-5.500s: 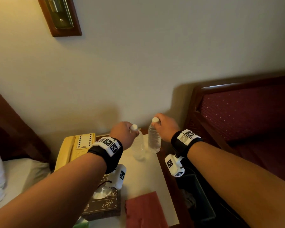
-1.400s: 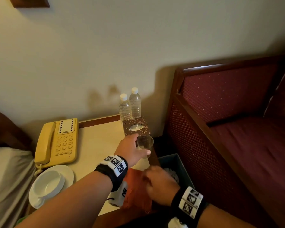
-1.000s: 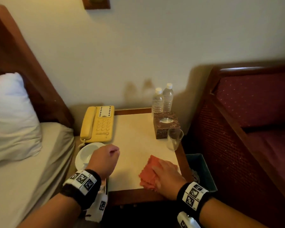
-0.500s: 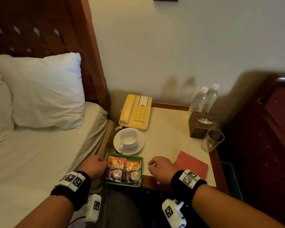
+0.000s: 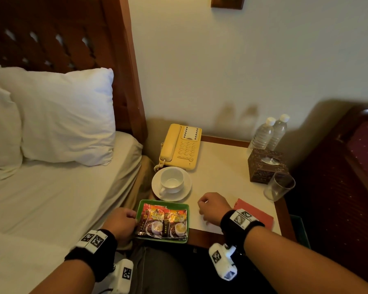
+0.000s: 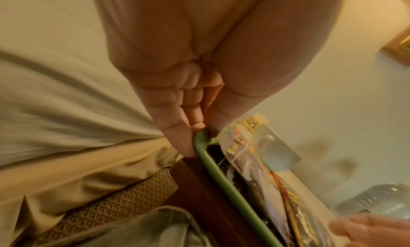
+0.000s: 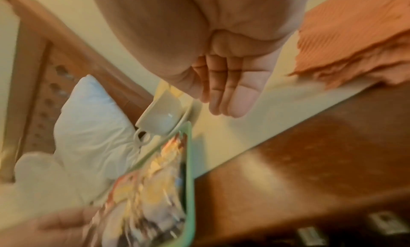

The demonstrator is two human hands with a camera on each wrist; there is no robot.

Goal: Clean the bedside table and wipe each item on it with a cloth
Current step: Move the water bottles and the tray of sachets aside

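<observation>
A green tray (image 5: 163,241) with two coffee sachets (image 5: 164,221) sits at the bedside table's (image 5: 221,166) front left corner. My left hand (image 5: 123,221) grips the tray's left rim (image 6: 221,178), its fingers (image 6: 195,124) curled at the corner. My right hand (image 5: 210,206) hovers low over the tabletop between the tray and the red cloth (image 5: 257,213). The fingers (image 7: 226,92) are straight and together and hold nothing. The cloth (image 7: 355,40) lies flat behind that wrist.
A white cup (image 5: 171,181) on a saucer (image 5: 185,192) stands behind the tray, and a yellow telephone (image 5: 181,147) lies at the back left. Two water bottles (image 5: 263,132), a brown tissue box (image 5: 266,166) and a glass (image 5: 279,185) line the right side. The bed (image 5: 51,198) is on the left.
My right hand has come off the red cloth and moved left over the table. My left hand has taken hold of the green tray's edge. Since half a second ago little has moved.
</observation>
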